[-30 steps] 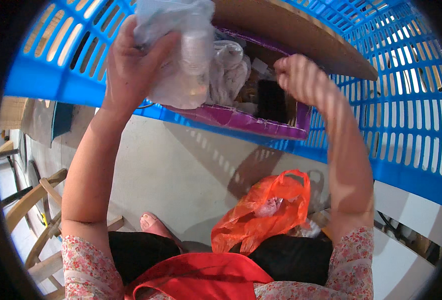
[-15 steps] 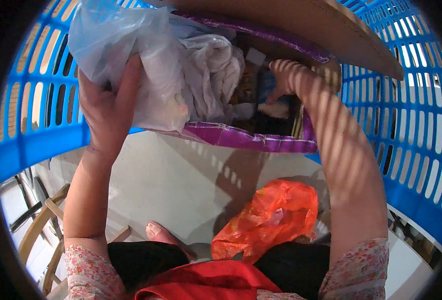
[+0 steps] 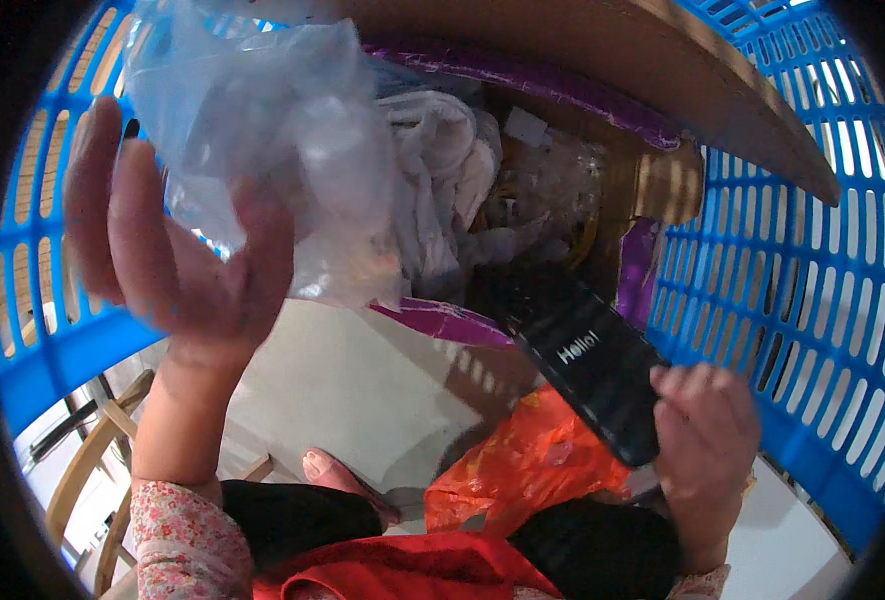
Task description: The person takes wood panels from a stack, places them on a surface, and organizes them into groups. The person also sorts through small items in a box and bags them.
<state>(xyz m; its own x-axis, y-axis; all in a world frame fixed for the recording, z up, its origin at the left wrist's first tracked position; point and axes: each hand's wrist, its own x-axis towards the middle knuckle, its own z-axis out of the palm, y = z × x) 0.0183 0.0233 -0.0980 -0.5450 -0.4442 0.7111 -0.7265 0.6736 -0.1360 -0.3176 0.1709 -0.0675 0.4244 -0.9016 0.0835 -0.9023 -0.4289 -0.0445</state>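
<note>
My right hand (image 3: 707,430) grips the lower end of a flat, black rectangular case (image 3: 597,360) with white lettering. It holds the case at a tilt over the front edge of the cardboard box (image 3: 442,322), whose rim is purple; the case's far end is still over the box. My left hand (image 3: 187,240) is open, its fingers spread and blurred. The thumb overlaps a translucent plastic bag (image 3: 332,150) at the box's left end; I cannot tell whether it touches the bag. White cloth (image 3: 427,150) lies bunched beside the bag inside the box.
Blue slatted plastic baskets (image 3: 802,270) curve around both sides. A raised cardboard flap (image 3: 732,90) stands behind the opening. Crumpled clear plastic (image 3: 562,180) lies within the box. Below are an orange plastic bag (image 3: 507,460) on the floor and a wooden chair part (image 3: 57,480).
My right hand has come out of the box toward me, bringing the black case with it. My left hand has let go of the plastic bag and opened, shifting left.
</note>
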